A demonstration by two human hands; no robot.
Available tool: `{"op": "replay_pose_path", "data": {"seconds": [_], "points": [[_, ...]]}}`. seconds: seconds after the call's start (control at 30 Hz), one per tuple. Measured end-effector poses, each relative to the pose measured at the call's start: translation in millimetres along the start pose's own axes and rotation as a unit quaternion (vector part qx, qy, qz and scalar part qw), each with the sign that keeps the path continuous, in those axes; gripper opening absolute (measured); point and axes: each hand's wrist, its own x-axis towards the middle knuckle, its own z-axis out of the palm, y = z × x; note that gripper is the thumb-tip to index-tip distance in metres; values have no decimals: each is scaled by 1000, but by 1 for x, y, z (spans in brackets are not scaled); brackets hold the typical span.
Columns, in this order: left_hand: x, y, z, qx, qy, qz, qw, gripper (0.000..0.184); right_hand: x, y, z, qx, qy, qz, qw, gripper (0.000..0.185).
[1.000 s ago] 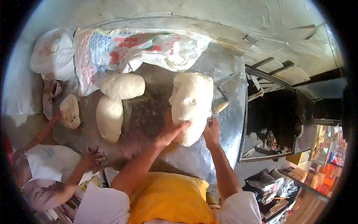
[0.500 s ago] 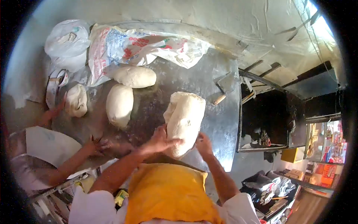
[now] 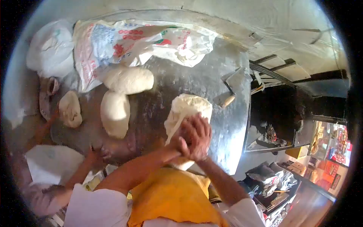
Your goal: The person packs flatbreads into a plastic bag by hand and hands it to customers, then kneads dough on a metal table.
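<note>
With the clock face centred on the large block of dough (image 3: 184, 111), which is set near the close edge of the grey surface (image 3: 159, 106), both of the person's hands are pressed against its near part. The right hand (image 3: 197, 138) is opened out, with its fingers extended, and is laid over the left hand (image 3: 183, 137); the left is mostly covered, so whether its fingers are curled or flat cannot be told. At 9 o'clock an upright loaf-shaped lump (image 3: 115, 115) is seen, touched at its top by a sideways lump (image 3: 128, 80) at 10 o'clock. Farther out at 9 o'clock, a smaller dough piece (image 3: 70, 109) is placed. At 11 o'clock a printed sack (image 3: 151, 41) is spread, and at 2 o'clock a wooden-handled scraper (image 3: 228, 101) is laid. At 8 o'clock another person's hand (image 3: 99, 154) is seen, blurred.
</note>
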Motion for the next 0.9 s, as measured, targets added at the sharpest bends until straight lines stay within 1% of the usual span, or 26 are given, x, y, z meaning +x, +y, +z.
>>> {"op": "replay_pose_path", "data": {"seconds": [0.1,0.17,0.23,0.27,0.33,0.43,0.47,0.5,0.53,0.57,0.6,0.63,0.67,0.7,0.77,0.8,0.83,0.9], "points": [[18,-18,4,14,6,13,1000,52,16,21,25,-25,18,-26,999,55],[37,-33,10,22,3,16,1000,52,25,35,38,-28,6,-13,1000,52],[47,-41,12,32,11,16,999,53,28,50,52,-54,64,-58,995,50],[50,-43,13,38,19,18,999,53,31,54,54,-59,67,-66,994,49],[50,-42,13,52,34,19,998,53,31,57,52,-70,56,-64,994,49],[54,-42,26,114,68,26,991,54,42,51,47,-68,57,-59,994,49],[53,-42,36,126,79,19,989,54,45,49,43,-62,56,-64,994,47],[51,-48,54,93,93,-8,991,54,45,45,38,-53,54,-66,995,46],[51,-37,42,126,85,-18,988,51,42,40,32,-31,55,-58,996,44],[36,-24,28,-152,107,-37,982,51,41,37,27,-10,57,-52,997,42],[21,-11,12,-418,145,-42,896,52,33,31,20,17,30,-39,999,39],[10,-2,8,-353,134,-49,925,52,25,20,4,69,-25,-10,997,42],[-8,12,12,-154,106,-56,981,52,9,11,2,63,-33,-2,997,43],[-26,22,19,-66,88,-57,992,52,-7,8,6,58,-42,8,997,45],[-34,25,28,-8,73,-63,995,52,-32,27,24,38,-7,-55,998,45],[-28,20,33,5,71,-68,995,52,-33,39,31,29,17,-67,997,41],[-22,17,36,15,68,-70,995,52,-31,50,36,31,13,-65,997,41],[-14,17,40,30,67,-71,995,52,-24,59,35,-2,27,-104,994,43]]}}
